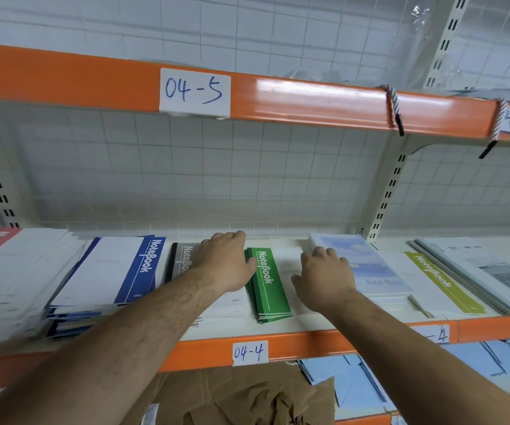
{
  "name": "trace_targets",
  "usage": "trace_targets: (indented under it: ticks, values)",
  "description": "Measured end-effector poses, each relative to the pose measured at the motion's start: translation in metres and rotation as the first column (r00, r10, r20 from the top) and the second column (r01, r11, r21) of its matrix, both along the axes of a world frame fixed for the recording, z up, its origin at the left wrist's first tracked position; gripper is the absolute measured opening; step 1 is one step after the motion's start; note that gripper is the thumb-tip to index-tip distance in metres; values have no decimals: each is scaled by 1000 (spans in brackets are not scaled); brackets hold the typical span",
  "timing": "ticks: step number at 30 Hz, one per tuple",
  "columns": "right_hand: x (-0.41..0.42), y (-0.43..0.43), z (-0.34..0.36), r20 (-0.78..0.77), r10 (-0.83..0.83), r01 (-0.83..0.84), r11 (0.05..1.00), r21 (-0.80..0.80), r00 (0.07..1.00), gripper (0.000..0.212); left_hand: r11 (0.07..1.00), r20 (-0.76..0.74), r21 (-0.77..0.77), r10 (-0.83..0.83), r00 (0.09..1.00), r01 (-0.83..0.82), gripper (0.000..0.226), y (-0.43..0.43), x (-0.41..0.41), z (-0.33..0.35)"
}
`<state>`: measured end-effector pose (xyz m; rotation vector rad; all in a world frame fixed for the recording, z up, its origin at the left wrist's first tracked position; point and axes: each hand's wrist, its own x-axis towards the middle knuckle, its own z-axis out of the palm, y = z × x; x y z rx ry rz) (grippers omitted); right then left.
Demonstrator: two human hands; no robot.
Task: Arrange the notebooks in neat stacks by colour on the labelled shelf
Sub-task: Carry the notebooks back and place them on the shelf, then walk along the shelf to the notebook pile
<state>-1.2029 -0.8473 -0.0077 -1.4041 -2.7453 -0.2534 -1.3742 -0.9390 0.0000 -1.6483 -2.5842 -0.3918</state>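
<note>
Your left hand (226,262) presses the spine side of the stack of green-spined white paper notebooks (266,289) on the orange-edged shelf (309,343), your right hand (324,273) lies atop it, both with fingers bent, grip unclear.

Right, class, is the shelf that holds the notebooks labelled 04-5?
No: the 04-4 label sits on the edge just below the green notebooks, while the 04-5 label is on the shelf above.

Glossy orange-painted metal beams (309,96) carry matt paper labels (195,92); smooth, lightly sheened paper covers front the notebooks (267,283), while creased brown cardboard (247,397) lies below and clear plastic film (419,13) glints above.
</note>
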Motion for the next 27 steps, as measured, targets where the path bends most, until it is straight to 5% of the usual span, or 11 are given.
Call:
trace_targets:
  ticks: [6, 16, 27]
  values:
    - [38, -13, 8, -97, -93, 87, 994, -70, 991, 77, 981, 10, -34, -189, 982, 190, 73, 11, 25, 0]
    - [144, -47, -1, -121, -362, 348, 930, -120, 924, 80, 885, 44, -62, -459, 888, 461, 73, 25, 114, -9]
    - [258, -54, -1, -164, -498, 478, 866, -150, 851, 83, 822, -1, -104, -562, 827, 559, 72, 42, 231, 0]
